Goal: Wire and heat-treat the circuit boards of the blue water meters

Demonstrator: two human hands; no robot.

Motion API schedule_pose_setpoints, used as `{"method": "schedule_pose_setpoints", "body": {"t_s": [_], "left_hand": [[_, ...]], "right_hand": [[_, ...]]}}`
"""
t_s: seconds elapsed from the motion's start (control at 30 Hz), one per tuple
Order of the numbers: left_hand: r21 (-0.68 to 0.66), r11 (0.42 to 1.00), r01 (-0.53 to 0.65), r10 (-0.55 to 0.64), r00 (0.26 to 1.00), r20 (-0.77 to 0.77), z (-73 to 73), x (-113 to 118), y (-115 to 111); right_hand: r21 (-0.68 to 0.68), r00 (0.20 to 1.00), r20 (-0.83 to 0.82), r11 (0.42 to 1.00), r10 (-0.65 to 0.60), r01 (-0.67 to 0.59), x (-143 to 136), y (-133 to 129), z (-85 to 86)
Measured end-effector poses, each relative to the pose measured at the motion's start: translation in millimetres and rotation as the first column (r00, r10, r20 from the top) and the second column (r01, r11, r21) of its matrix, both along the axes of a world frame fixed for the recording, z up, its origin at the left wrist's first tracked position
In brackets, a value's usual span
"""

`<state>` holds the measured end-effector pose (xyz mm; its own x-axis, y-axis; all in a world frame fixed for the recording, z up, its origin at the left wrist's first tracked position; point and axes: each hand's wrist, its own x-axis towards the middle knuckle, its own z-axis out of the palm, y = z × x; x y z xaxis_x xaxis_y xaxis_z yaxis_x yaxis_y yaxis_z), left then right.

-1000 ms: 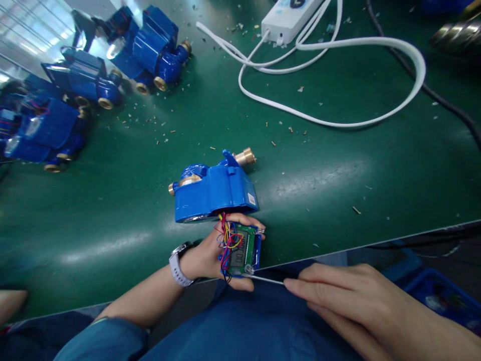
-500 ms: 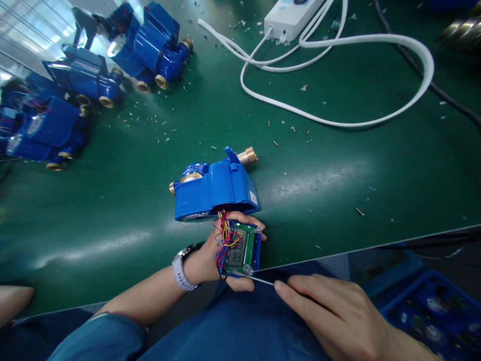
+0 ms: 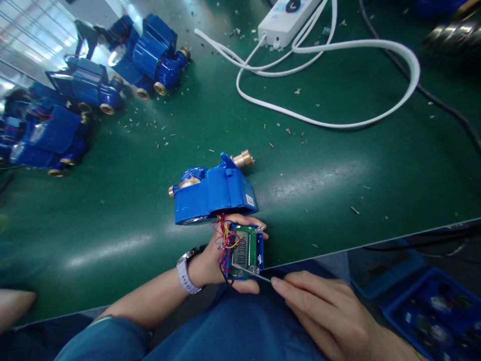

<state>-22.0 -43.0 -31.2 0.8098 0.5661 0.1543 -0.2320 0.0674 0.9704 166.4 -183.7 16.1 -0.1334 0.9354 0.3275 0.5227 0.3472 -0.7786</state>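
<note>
My left hand [image 3: 208,263] is closed around a circuit board module [image 3: 251,248] with a lit-up digit display, at the table's front edge. Red, yellow and blue wires [image 3: 226,238] run from the module into a blue water meter [image 3: 214,193] with brass ends, which lies just beyond it. My right hand [image 3: 326,306] grips a thin metal tool, perhaps a screwdriver [image 3: 261,276]; its handle is hidden in the palm. The tool's tip lies over the lower edge of the board, by the display; whether it touches cannot be told.
Several more blue meters [image 3: 150,55] stand at the back left. A white power strip [image 3: 287,22] with a looped white cable [image 3: 326,123] lies at the back. Small scraps dot the green table [image 3: 150,185]. Below its edge at right is a blue crate [image 3: 391,306] of parts.
The tool's tip has shifted slightly up and left along the board toward the display. My left hand still holds the module. The whole view has moved a little.
</note>
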Motion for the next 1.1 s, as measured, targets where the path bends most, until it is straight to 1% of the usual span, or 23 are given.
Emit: {"method": "schedule_pose_setpoints", "body": {"t_s": [0.1,0.2,0.27,0.47,0.57,0.7,0.83,0.9,0.97,1.1], "left_hand": [[-0.02,0.999,0.048,-0.048,0.999,0.013,0.2,-1,3],[-0.025,0.996,0.08,-0.08,0.997,0.006,-0.7,-3,6],[-0.02,0.995,0.099,-0.099,0.995,-0.009,-0.5,-5,7],[0.057,0.985,0.161,-0.153,0.981,-0.119,4.4,-9,12],[0.068,0.984,0.163,-0.153,0.98,-0.125,1.6,-10,11],[0.076,0.992,0.104,-0.095,0.989,-0.11,-3.6,-12,9],[0.134,0.986,0.097,-0.07,0.978,-0.194,-0.4,-14,10],[0.133,0.986,0.098,-0.067,0.974,-0.218,1.4,-15,10],[0.106,0.991,0.082,-0.058,0.975,-0.213,0.9,-15,9],[0.02,0.999,0.044,-0.04,0.985,-0.169,-4.5,-14,3]], "right_hand": [[-0.059,1.0,-0.016,0.998,0.024,-0.025,14,-3,6.2],[-0.129,0.996,0.007,0.987,0.094,-0.093,26,-3,13.1],[-0.152,0.99,0.022,0.979,0.139,-0.134,31,-1,17.4],[-0.221,0.979,0.006,0.955,0.205,-0.198,33,11,27.7],[-0.245,0.984,0.011,0.954,0.18,-0.172,29,10,29.1],[-0.188,0.992,0.064,0.978,0.105,-0.092,18,3,23.4],[-0.045,0.987,0.143,0.997,0.073,-0.067,11,-4,12.3],[0.001,0.985,0.162,0.998,0.058,-0.059,8,-7,7.1],[-0.007,0.988,0.144,0.999,0.048,-0.048,5,-10,2.4],[-0.006,1.0,0.005,1.0,-0.003,0.003,-5,-11,-4.6]]}}
